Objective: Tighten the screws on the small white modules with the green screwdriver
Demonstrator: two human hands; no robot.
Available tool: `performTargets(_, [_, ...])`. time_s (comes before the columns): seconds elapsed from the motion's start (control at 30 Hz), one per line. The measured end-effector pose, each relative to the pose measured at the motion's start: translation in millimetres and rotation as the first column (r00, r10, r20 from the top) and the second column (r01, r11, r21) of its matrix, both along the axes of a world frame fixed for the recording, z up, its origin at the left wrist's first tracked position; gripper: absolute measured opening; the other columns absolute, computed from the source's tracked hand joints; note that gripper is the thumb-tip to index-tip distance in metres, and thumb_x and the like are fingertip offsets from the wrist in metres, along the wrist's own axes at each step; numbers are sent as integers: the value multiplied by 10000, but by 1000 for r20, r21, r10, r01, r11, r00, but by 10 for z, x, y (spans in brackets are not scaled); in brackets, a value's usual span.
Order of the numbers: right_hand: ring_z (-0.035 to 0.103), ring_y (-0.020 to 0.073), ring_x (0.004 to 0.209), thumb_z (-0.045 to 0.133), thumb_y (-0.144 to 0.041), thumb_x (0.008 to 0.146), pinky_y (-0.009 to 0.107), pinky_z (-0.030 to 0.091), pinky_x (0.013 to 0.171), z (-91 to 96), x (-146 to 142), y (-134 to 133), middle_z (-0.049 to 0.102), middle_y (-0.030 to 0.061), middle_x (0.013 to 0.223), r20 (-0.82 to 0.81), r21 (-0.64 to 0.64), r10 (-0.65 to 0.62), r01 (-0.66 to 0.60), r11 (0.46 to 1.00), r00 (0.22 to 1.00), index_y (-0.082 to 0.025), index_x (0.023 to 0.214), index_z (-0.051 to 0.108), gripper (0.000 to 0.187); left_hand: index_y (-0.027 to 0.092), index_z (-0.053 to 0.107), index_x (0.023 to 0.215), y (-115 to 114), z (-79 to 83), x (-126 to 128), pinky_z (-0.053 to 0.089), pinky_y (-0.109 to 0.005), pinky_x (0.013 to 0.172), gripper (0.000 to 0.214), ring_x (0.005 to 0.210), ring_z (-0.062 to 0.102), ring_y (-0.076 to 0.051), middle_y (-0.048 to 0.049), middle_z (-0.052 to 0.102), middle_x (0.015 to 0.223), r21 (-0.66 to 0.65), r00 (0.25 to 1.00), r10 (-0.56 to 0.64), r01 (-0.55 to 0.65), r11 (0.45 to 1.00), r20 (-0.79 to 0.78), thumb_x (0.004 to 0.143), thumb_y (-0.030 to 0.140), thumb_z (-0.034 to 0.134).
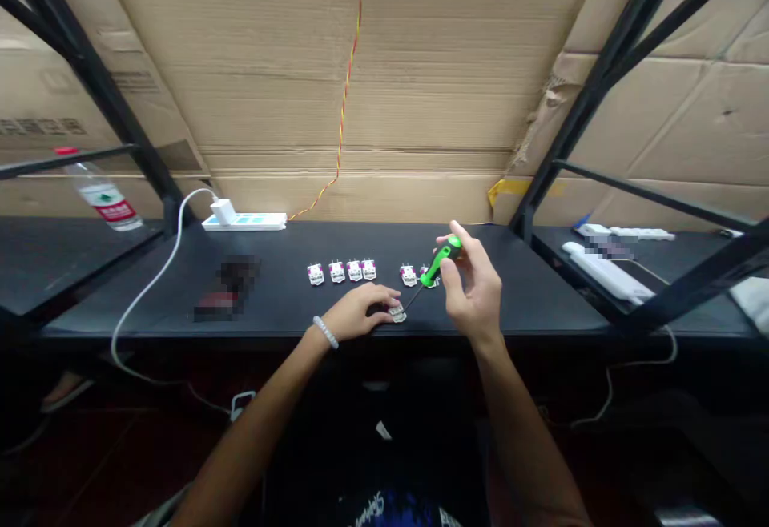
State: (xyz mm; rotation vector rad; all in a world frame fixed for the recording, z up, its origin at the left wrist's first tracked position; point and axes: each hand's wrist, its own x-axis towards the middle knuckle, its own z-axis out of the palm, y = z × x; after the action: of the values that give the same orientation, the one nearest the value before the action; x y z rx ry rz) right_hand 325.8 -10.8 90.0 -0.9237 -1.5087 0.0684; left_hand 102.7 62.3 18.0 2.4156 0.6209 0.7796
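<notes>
Screwdriver (442, 262) in right hand (474, 291), its tip at connector (396, 314) under left hand (360, 312).

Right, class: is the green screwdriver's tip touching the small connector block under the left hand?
Touching: in the head view, the green screwdriver ends on the small connector block, no gap visible.

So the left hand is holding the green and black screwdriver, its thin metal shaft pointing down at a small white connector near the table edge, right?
Wrong hand: the right hand holds the green and black screwdriver, not the left. The head view shows it. Its thin metal shaft does point down at the small white connector.
</notes>
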Motion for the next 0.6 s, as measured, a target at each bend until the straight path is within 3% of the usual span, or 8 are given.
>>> performTargets(0.23, [663,254,1029,584,-255,984,422,599,827,47,-23,-45,651,95,1181,76,44,-33,30,999,997,-294,1471,580,488,213,753,1124,-1,10,-1,516,-431,1095,195,1228,680,-257,-96,746,1311,4,1000,-4,4,1000,-5,955,307,729])
performTargets(0.47, [623,216,889,832,-342,853,390,593,757,38,-82,-39,600,64,1077,88,157,-137,122,980,987,-307,1301,706,466,206,754,1111,-2,7,3,508,-425,1099,183,1217,682,-260,-95,745,1318,3,1000,4,-4,1000,-12,949,289,736])
performTargets(0.6, [674,245,1029,648,-276,986,440,608,893,21,-89,-49,648,94,1214,81,83,13,-20,996,997,-323,1486,561,510,212,750,1120,-5,11,2,515,-425,1090,191,1224,677,-259,-91,744,1316,4,1000,4,-4,1000,-17,956,309,729])
